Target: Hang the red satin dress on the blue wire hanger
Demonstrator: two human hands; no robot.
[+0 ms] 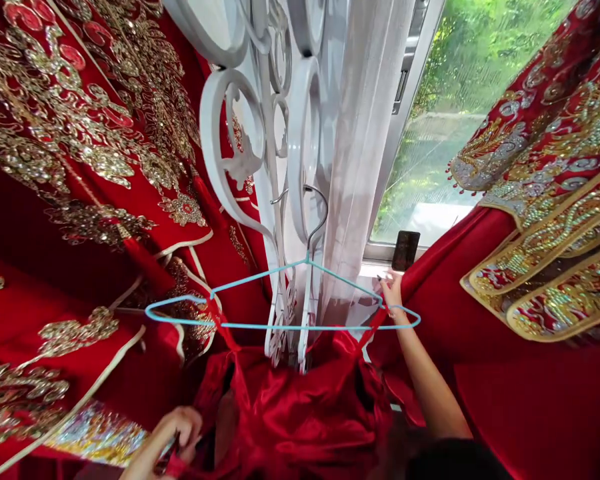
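Note:
A light blue wire hanger (280, 313) hangs by its metal hook from a white ornate metal rack (250, 173). A shiny red satin garment (300, 407) hangs below it by thin red straps. My right hand (393, 293) reaches up to the hanger's right shoulder and pinches the red strap there. My left hand (173, 437) is low at the left, fingers closed on the edge of the red satin fabric.
Red garments with heavy gold embroidery hang on the left (80, 133) and on the right (555, 200). A sheer white curtain (365, 147) hangs beside a window with greenery outside. A dark phone (405, 251) leans on the window sill.

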